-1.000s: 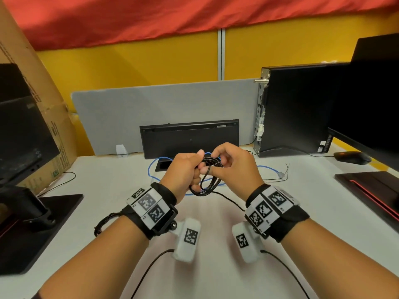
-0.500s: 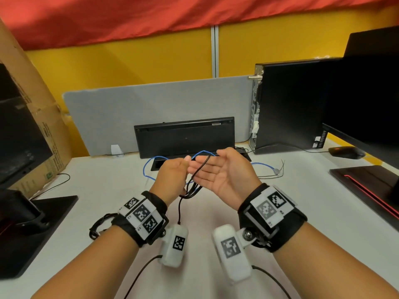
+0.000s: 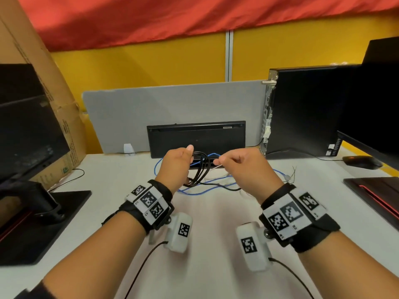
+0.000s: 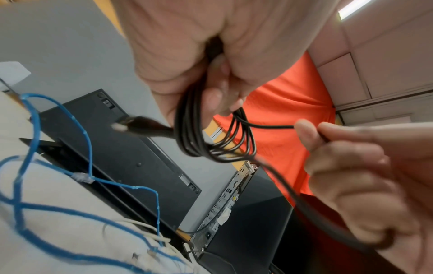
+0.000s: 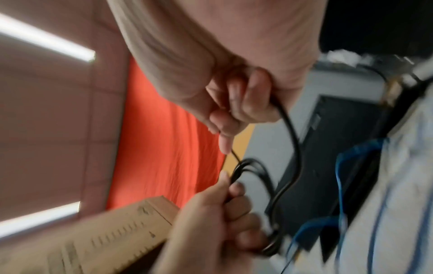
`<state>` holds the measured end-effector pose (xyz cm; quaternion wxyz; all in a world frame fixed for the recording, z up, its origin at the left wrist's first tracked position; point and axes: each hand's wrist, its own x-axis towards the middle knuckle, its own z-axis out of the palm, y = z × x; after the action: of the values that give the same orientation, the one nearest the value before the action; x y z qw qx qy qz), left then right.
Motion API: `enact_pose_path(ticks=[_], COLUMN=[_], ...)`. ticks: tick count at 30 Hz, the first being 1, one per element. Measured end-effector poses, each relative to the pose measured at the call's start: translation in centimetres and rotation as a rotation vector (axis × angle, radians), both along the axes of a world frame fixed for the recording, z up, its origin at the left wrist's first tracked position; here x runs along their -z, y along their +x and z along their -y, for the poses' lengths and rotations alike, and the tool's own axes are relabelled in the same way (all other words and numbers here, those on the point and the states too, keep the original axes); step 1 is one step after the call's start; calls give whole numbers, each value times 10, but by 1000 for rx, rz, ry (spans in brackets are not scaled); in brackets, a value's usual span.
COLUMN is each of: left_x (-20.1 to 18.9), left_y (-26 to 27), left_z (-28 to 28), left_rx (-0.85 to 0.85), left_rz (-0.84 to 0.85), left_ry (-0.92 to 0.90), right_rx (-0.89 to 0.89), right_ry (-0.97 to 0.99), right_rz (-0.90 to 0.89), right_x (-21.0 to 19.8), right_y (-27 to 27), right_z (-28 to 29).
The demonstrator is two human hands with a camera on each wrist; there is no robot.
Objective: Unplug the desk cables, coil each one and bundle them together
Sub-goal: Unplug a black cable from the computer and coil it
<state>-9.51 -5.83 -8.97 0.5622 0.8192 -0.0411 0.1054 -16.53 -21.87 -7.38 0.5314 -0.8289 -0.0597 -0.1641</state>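
Observation:
My left hand (image 3: 179, 162) grips a coil of thin black cable (image 3: 199, 169) above the desk; several loops hang from its curled fingers (image 4: 218, 89). The cable's plug end (image 4: 138, 126) sticks out of the coil to the left. My right hand (image 3: 235, 162) pinches the loose strand of the black cable (image 4: 269, 127) between thumb and forefinger, just right of the coil, and the strand runs on down through its palm (image 5: 288, 126). A blue cable (image 3: 194, 190) and a thin white cable (image 3: 218, 176) lie loose on the white desk below both hands.
A black keyboard (image 3: 196, 138) stands on edge against a grey divider (image 3: 172, 108). A black computer tower (image 3: 302, 111) stands at the right, with a monitor (image 3: 380, 104) and mouse (image 3: 360, 161) beyond. A monitor base (image 3: 43, 223) and cardboard box (image 3: 43, 83) are at the left.
My right hand, palm up and open half a second ago, has turned over and pinched the black cable's loose strand. Both hands have risen slightly, and the coil hangs from my left hand.

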Motion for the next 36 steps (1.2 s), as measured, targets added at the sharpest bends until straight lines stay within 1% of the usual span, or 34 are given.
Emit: enact_pose_path(ticks=[2,5,9,11,13,14,15,16,18,19,21,23,26,28,30,32,36], left_x=[-2,-1,3,3,0,-2,-2,-3,-4,-3,-3,-2,0,1,0,0,0], left_y=[1,1,0,-1,-5,-5,-7,-10,-21,-26,-32,-35,-36,-36,-36,-36,-38], left_z=[-1,-2,-4,-4,-2,-1,0,1,4,7,10,14,18,21,24,27,32], left_rx=[-3,17,14,0,-11,-11,0,32,178,248,354,412,464,479,484,482,473], left_rz=[43,133,219,208,165,132,74,-8,-167,-212,-271,-327,-382,-389,-389,-386,-359], left_ry=[17,140,255,308,271,210,90,-58,-376,-485,-636,-744,-855,-892,-925,-949,-952], right_rx=[20,64,128,193,223,221,225,244,309,331,322,273,239,228,203,151,14], right_ry=[-178,-415,-624,-711,-789,-806,-800,-769,-664,-611,-496,-377,-284,-251,-166,-39,346], right_rz=[70,101,124,151,190,206,219,236,301,328,327,313,341,361,353,318,161], right_x=[-1,-2,-1,5,11,14,18,22,30,34,39,41,41,40,39,39,36], right_y=[0,-2,-7,-7,-2,2,6,9,14,15,19,22,22,21,20,19,10], right_z=[6,10,11,12,14,17,19,21,22,21,19,17,12,10,7,3,-5])
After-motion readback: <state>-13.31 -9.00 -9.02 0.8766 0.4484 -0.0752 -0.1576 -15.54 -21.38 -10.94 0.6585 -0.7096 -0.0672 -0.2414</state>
